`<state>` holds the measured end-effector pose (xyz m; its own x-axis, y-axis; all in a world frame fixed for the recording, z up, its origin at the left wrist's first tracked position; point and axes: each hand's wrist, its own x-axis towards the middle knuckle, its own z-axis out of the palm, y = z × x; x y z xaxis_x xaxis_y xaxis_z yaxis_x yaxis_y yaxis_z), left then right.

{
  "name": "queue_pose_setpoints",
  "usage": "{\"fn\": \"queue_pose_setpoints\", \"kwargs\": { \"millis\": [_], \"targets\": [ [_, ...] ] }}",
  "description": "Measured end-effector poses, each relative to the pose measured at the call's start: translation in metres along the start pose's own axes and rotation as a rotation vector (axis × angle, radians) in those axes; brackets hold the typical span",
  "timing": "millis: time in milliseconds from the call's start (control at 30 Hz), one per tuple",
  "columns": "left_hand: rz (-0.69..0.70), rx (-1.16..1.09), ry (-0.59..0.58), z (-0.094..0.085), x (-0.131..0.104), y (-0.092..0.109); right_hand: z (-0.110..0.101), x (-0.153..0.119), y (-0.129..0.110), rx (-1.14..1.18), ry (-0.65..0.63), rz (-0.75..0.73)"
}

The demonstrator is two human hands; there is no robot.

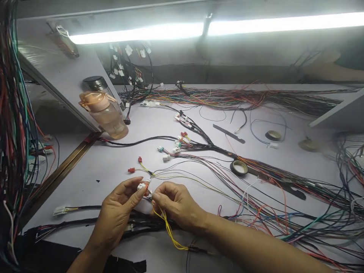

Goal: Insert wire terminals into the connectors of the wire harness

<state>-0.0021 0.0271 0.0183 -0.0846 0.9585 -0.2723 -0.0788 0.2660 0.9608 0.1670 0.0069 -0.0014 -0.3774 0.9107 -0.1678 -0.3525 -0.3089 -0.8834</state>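
Connector [141, 186] sits pinched in the left hand [119, 206], right hand [179, 204] pinching yellow wires [168, 229], their tips hard to make out.

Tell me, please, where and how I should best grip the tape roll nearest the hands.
I'd pinch the tape roll by its near rim, coming from the front, a finger in the hole: it appears to lie flat, centre open, and the wire harness runs along its far side.

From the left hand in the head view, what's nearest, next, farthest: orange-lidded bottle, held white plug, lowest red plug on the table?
1. White plug, pinched in the left hand
2. Red plug, just beyond it
3. Orange-lidded bottle, farther back
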Motion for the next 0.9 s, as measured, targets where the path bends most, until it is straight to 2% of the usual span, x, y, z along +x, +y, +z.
{"fn": "queue_pose_setpoints", "kwargs": {
  "millis": [267,400,467,533,600,733,800,900],
  "targets": [
    [0.011,0.045,-0.092,-0.006,0.001,-0.009,0.0,-0.002,-0.005,0.133,-0.118,-0.055],
    [-0.002,0.092,-0.164,-0.012,0.007,0.0,0.0,-0.004,-0.004,0.099,-0.153,-0.018],
    [0.08,0.19,-0.206,-0.014,0.019,0.011,0.0,-0.004,-0.004,0.074,-0.145,-0.018],
    [0.253,0.316,-0.208,-0.01,0.039,0.023,0.0,-0.004,-0.003,0.059,-0.148,-0.019],
    [0.43,0.409,-0.216,0.004,0.064,0.034,-0.001,-0.003,-0.001,0.065,-0.171,-0.029],
    [0.73,0.69,-0.427,0.056,0.114,0.045,-0.003,-0.003,0.001,0.088,-0.221,-0.046],
    [0.798,0.799,-0.537,0.082,0.135,0.046,-0.004,-0.003,0.0,0.069,-0.229,-0.042],
    [0.745,0.937,-0.641,0.108,0.16,0.044,-0.004,-0.003,-0.002,0.034,-0.233,-0.013]
  ]
}}
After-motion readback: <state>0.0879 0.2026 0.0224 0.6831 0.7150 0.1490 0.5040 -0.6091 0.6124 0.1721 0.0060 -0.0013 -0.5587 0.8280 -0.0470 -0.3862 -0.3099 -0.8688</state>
